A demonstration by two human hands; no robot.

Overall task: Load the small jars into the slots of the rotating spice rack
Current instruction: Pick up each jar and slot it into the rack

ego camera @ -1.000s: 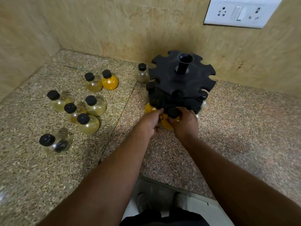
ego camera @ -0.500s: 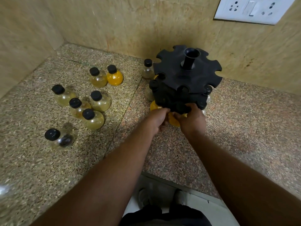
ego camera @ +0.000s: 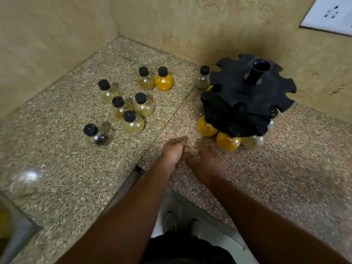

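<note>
The black rotating spice rack (ego camera: 247, 96) stands at the back right, near the wall. Its lower tier holds two orange jars (ego camera: 227, 141) at the front and a pale jar (ego camera: 253, 141) beside them. Several loose black-capped jars stand on the counter to the left: a pale cluster (ego camera: 131, 122), one orange jar (ego camera: 163, 80) and one with dark contents (ego camera: 97, 135). Another jar (ego camera: 202, 79) stands just left of the rack. My left hand (ego camera: 173, 151) is curled shut and empty. My right hand (ego camera: 205, 158) is blurred, fingers loose, holding nothing. Both hover in front of the rack, apart from it.
Tiled walls close the corner at the left and the back. A white socket plate (ego camera: 329, 14) sits high on the right wall. The granite counter (ego camera: 285, 178) has its front edge just below my hands, with the floor and my shoes beneath.
Both hands have let go of the orange jar at the rack's front slot and pulled back toward me. The jar now hangs in the lower tier. My view has shifted left.
</note>
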